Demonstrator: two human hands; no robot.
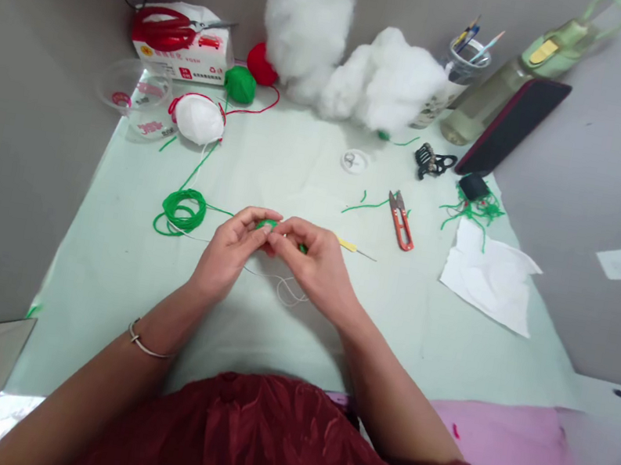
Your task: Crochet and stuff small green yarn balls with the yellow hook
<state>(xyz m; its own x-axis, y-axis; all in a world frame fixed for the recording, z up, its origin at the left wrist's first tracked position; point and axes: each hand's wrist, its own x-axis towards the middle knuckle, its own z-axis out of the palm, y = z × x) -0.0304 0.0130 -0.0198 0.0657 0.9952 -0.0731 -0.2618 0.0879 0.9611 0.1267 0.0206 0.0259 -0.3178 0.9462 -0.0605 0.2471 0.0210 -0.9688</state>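
Near the middle of the table, my left hand [232, 250] and my right hand [313, 258] meet with fingertips pinched together. Between them is a small green yarn piece [267, 224], mostly covered by the fingers. Green yarn runs left from my left hand to a loose coil [184, 211]. A thin white thread [291, 293] loops on the table below my hands. Just past my right hand a yellow-handled hook [347, 245] sticks out with its metal shaft pointing right; whether the hand touches it is hidden.
Red-handled thread snips [401, 221] lie to the right, near green yarn scraps. White [200, 119], green [241, 84] and red [263, 64] yarn balls sit back left. White stuffing [387, 79], a bottle [482, 94], a leaning phone [515, 128] and crumpled paper [487, 278] stand around the edges.
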